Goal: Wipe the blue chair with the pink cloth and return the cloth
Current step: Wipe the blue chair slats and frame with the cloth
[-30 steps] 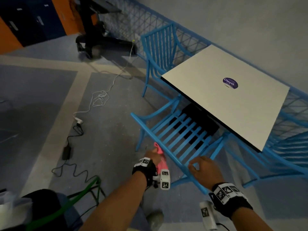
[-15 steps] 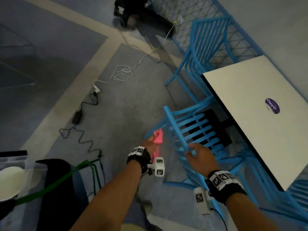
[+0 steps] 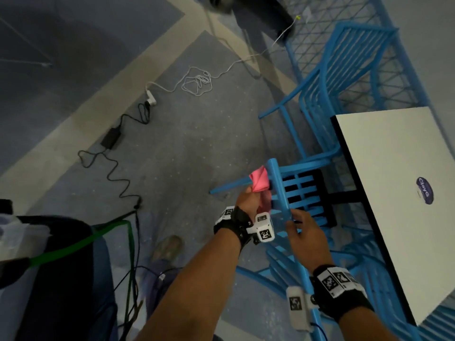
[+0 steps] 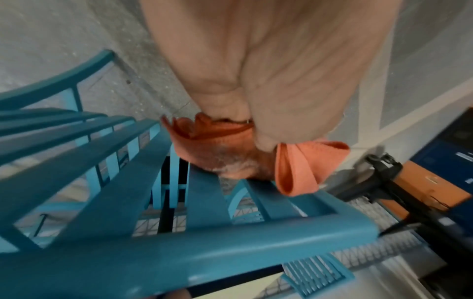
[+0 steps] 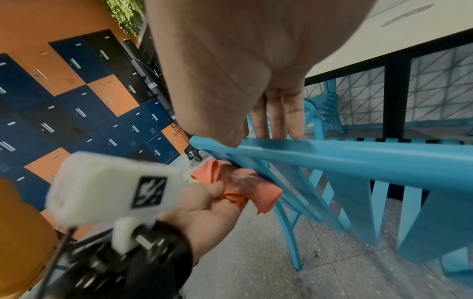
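Note:
The blue chair (image 3: pixel 280 190) stands tucked at the table, its slatted back toward me. My left hand (image 3: pixel 247 199) grips the bunched pink cloth (image 3: pixel 259 182) and presses it against the far end of the back's top rail. In the left wrist view the cloth (image 4: pixel 217 147) lies on the chair's (image 4: pixel 204 252) slats under my curled fingers. My right hand (image 3: pixel 302 227) holds the top rail nearer to me. In the right wrist view its fingers (image 5: pixel 291 113) reach over the rail (image 5: pixel 358 157), the thumb sits on the near side, and the cloth (image 5: pixel 256 190) shows below.
A white table (image 3: pixel 394 193) stands to the right, with a second blue chair (image 3: pixel 344 70) and a blue mesh fence (image 3: pixel 332 11) beyond it. Black and white cables (image 3: pixel 115 168) trail over the floor at left. A dark bag with a green strap (image 3: pixel 73 244) sits near my shoe (image 3: pixel 168 247).
My left hand has slid the cloth along the chair's back to the rail's far corner. The right hand has stayed on the rail. The head view has swung left and down.

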`<action>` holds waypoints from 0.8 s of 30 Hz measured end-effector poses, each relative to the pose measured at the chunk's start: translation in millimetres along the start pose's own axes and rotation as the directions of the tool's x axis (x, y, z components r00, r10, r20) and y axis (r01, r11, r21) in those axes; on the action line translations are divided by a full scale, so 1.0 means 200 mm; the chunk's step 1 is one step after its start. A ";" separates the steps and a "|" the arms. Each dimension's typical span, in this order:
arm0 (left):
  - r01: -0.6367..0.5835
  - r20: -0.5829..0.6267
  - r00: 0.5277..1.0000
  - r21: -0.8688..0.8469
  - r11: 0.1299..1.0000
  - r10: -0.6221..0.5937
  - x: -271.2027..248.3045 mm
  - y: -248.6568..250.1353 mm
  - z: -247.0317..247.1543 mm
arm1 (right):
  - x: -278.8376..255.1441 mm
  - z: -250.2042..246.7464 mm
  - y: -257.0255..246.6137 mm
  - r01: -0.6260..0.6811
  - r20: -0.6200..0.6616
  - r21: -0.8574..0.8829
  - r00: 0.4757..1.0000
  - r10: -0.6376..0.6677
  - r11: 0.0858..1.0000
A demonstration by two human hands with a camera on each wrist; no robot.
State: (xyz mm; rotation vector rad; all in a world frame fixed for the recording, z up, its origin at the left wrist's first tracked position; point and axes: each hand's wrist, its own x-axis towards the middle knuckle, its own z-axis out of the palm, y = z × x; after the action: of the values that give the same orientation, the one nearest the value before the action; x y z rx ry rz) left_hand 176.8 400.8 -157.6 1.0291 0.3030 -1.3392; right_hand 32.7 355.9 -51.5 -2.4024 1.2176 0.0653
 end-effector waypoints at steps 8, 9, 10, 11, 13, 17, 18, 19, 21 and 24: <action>-0.028 -0.089 0.995 0.167 0.986 0.043 0.02 0.10 -0.29 | 0.03 0.00 0.00 -0.021 -0.023 -0.010 1.000 0.021 1.000; -0.033 -0.132 0.989 0.226 0.974 0.064 0.04 0.10 -0.31 | 0.04 -0.01 -0.01 -0.026 -0.012 -0.013 1.000 0.025 1.000; -0.034 -0.137 0.988 0.243 0.970 0.069 0.05 0.12 -0.30 | 0.04 -0.01 -0.01 -0.029 -0.004 -0.020 1.000 0.029 0.999; -0.043 -0.135 0.988 0.235 0.971 0.077 0.08 0.14 -0.28 | 0.04 -0.01 -0.02 -0.033 0.001 -0.026 0.999 0.033 0.999; -0.046 -0.134 0.988 0.225 0.973 0.078 0.10 0.21 -0.18 | 0.05 -0.01 -0.02 -0.044 0.003 -0.022 0.999 0.044 0.999; -0.078 -0.039 0.996 0.143 0.987 0.084 0.01 0.36 0.05 | 0.06 -0.03 -0.01 -0.056 0.023 0.002 0.998 0.056 0.998; -0.082 -0.033 0.996 0.090 0.993 0.085 -0.01 0.37 0.06 | 0.07 -0.03 -0.01 -0.056 0.025 0.006 0.998 0.056 0.998; -0.086 -0.016 0.996 0.051 0.995 0.087 -0.03 0.36 0.05 | 0.08 -0.04 -0.01 -0.060 0.024 0.007 0.998 0.059 0.998; -0.071 0.029 0.997 0.013 0.997 0.071 -0.02 0.31 -0.03 | 0.10 -0.04 -0.01 -0.068 0.016 0.015 0.998 0.068 0.998; -0.054 -0.063 0.996 0.057 0.997 0.057 0.01 0.30 -0.17 | 0.12 -0.04 -0.02 -0.073 0.011 0.027 0.997 0.072 0.997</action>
State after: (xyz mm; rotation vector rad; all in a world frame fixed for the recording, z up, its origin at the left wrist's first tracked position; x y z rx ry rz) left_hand 243.3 419.1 -152.4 1.1210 0.2856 -1.2719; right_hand 49.3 336.8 -49.0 -2.3319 1.2927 0.0826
